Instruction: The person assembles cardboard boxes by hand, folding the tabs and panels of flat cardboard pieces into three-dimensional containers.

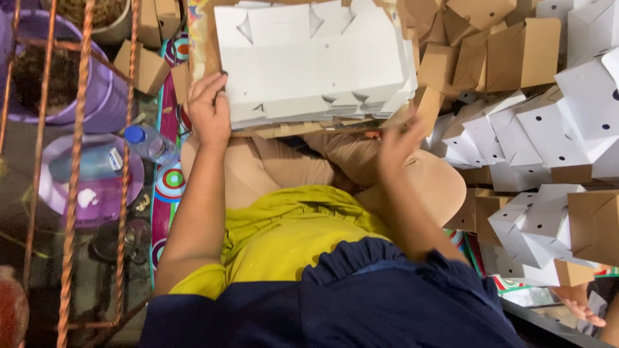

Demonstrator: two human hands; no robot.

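The biggest thing before me is the stack of flat box blanks, smooth white card die-cut with notches and tabs, the sheets fanned at their lower edge so the layers show like pages. Brown card shows under the lowest sheets. The stack lies across my knees, above my tan trousers and yellow top.

To my right a heap of folded boxes spreads out, stiff little cartons with slanted sides, some white outside, some plain brown, several with small dark round holes. More of them pile near my right knee, and further brown ones lie at the top behind the stack.

To my left stand 2 purple plastic tubs, round and glossy, seen through rusty twisted metal bars. A round purple lid lies below them, and on it a clear plastic bottle with a blue cap and a pale label band lies on its side. The floor mat shows bright ringed circles.

My left hand lies flat against the left edge of the stack, fingers spread along the sheets, grip not closed around anything. My right hand is at the lower right corner of the stack, blurred, so I cannot tell whether its grip is open or closed.

Another person's hand shows at the lower right corner.
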